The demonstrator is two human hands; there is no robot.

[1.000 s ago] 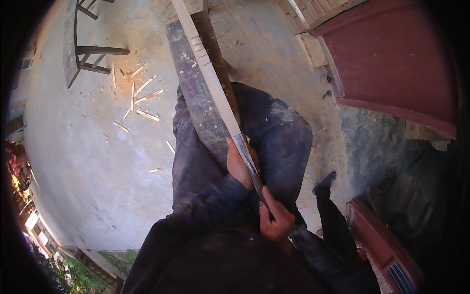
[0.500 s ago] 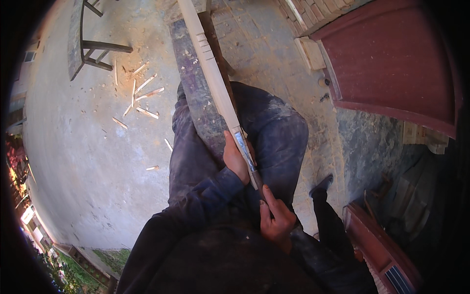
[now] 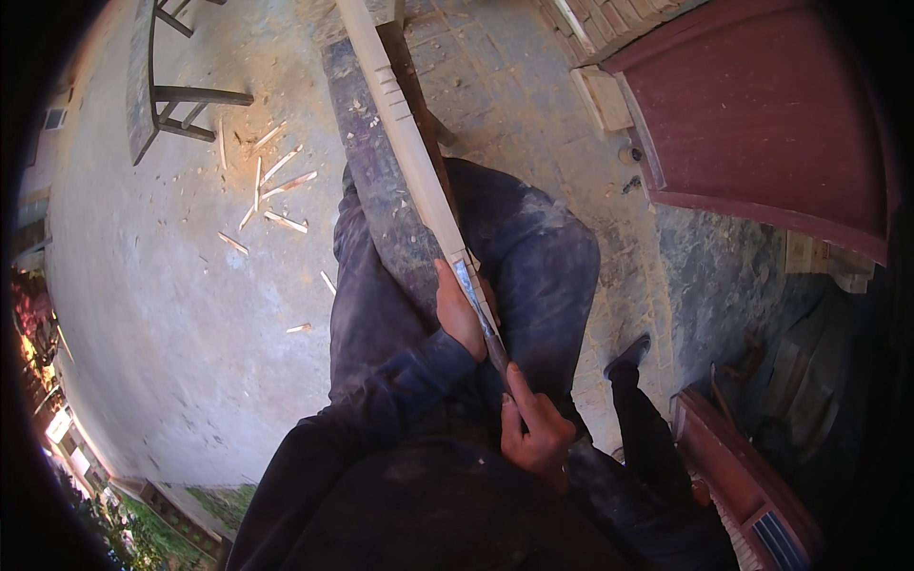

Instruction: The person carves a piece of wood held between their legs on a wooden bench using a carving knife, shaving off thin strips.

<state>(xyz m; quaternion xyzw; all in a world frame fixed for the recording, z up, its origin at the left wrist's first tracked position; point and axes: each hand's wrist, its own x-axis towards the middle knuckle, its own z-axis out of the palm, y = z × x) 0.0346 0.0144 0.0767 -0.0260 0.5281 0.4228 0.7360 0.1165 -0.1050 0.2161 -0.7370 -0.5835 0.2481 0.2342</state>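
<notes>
A long pale wooden stick (image 3: 405, 133) with small notches lies along a dark worn plank (image 3: 381, 209) that runs out between my knees. My left hand (image 3: 461, 312) presses on the near end of the stick and on a grey metal blade (image 3: 474, 297) lying flat against it. My right hand (image 3: 534, 426) is closed round the blade's dark handle close to my body. I sit astride the plank in dark dusty trousers and a dark sleeve.
Pale wood shavings (image 3: 271, 190) lie scattered on the concrete floor to the left. A wooden bench frame (image 3: 157, 86) stands at the upper left. A dark red door panel (image 3: 781, 114) and brick paving are at the upper right, a red crate edge (image 3: 743, 476) at the lower right.
The blade and both hands have slid a little back toward my body along the stick. The view has shifted slightly.
</notes>
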